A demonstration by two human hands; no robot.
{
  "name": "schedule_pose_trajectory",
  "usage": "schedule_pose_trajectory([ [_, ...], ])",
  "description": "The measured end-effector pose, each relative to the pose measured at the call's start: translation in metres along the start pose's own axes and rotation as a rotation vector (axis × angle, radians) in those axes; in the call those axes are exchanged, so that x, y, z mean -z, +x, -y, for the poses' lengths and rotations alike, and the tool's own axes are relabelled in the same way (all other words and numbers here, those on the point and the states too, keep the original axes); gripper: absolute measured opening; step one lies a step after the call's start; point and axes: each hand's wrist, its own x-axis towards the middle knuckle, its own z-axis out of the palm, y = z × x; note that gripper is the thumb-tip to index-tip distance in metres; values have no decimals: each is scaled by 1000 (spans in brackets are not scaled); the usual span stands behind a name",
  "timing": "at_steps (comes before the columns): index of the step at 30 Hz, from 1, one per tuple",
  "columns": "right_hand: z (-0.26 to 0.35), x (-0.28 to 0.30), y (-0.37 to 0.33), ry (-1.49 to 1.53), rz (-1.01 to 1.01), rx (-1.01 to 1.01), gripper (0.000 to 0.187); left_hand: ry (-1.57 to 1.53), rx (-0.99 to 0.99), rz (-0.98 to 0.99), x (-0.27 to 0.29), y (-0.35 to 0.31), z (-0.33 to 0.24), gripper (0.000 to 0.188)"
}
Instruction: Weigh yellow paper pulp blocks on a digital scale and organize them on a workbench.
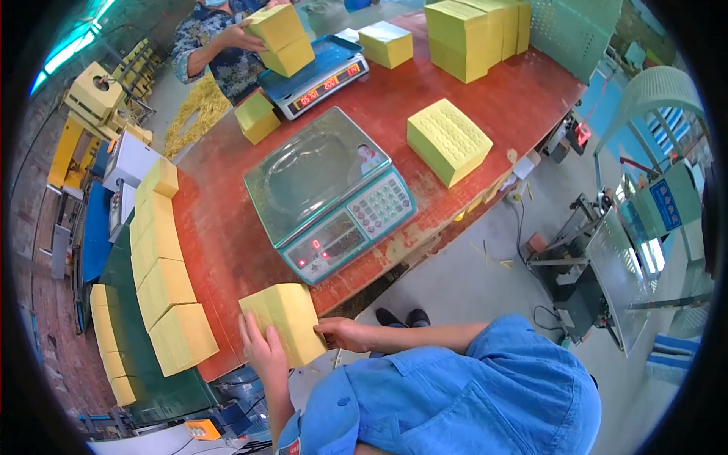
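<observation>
At the table's near edge, my two hands hold a thick yellow paper stack (pixel 282 318) between them. My left hand (pixel 265 353) presses its fingers against the near left side. My right hand (pixel 340 334) grips the lower right edge, fingers curled. Just beyond the stack stands a digital scale (pixel 318 178) with a bare metal pan and a lit red display. To the right of the scale lies another yellow paper stack (pixel 449 142) with rows of embossed marks on top.
Across the red table (pixel 220 197), a co-worker's hand (pixel 243 36) holds yellow stacks over a second scale (pixel 322 80). More stacks (pixel 481 38) stand at the far right. A row of yellow stacks (pixel 182 337) lines a green surface at left. A pale green chair (pixel 660 98) stands at right.
</observation>
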Motion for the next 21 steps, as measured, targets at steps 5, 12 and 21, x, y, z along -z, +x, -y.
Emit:
schedule_pose_trajectory([
  [5,39,-27,-26,-612,-35,135,53,-1153,411,40,5,-19,11,54],
  [12,162,-99,-52,-1373,-183,1101,38,-1632,317,-116,-36,38,9,44],
  [21,322,-111,-85,-1709,-592,1331,35,-2079,354,197,-96,183,-171,46],
])
